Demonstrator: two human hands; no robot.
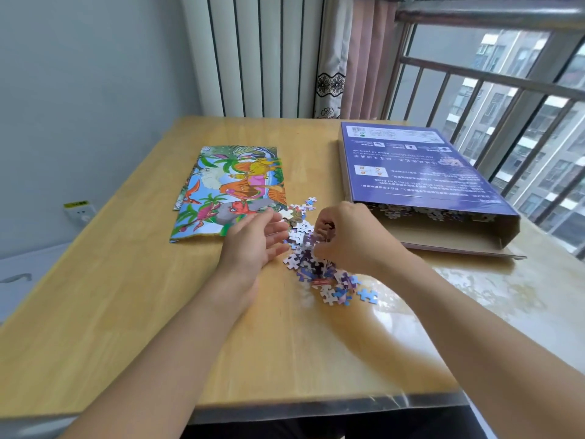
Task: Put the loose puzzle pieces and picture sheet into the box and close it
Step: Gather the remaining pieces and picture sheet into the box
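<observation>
A heap of loose puzzle pieces (319, 267) lies mid-table between my hands. My left hand (256, 240) lies at the heap's left edge with straight fingers, palm facing the pieces. My right hand (345, 239) curls over the top of the heap, fingers gripping some pieces. The colourful dinosaur picture sheet (228, 191) lies flat to the left, beyond my left hand. The purple puzzle box (421, 175) lies at the right, its near end open with flaps out and more pieces visible inside.
The wooden table (126, 296) has a glossy cover and a front edge near me. A window with metal railing (506, 83) runs along the right side, a radiator and curtain stand behind, and a wall socket (79, 210) sits at the left.
</observation>
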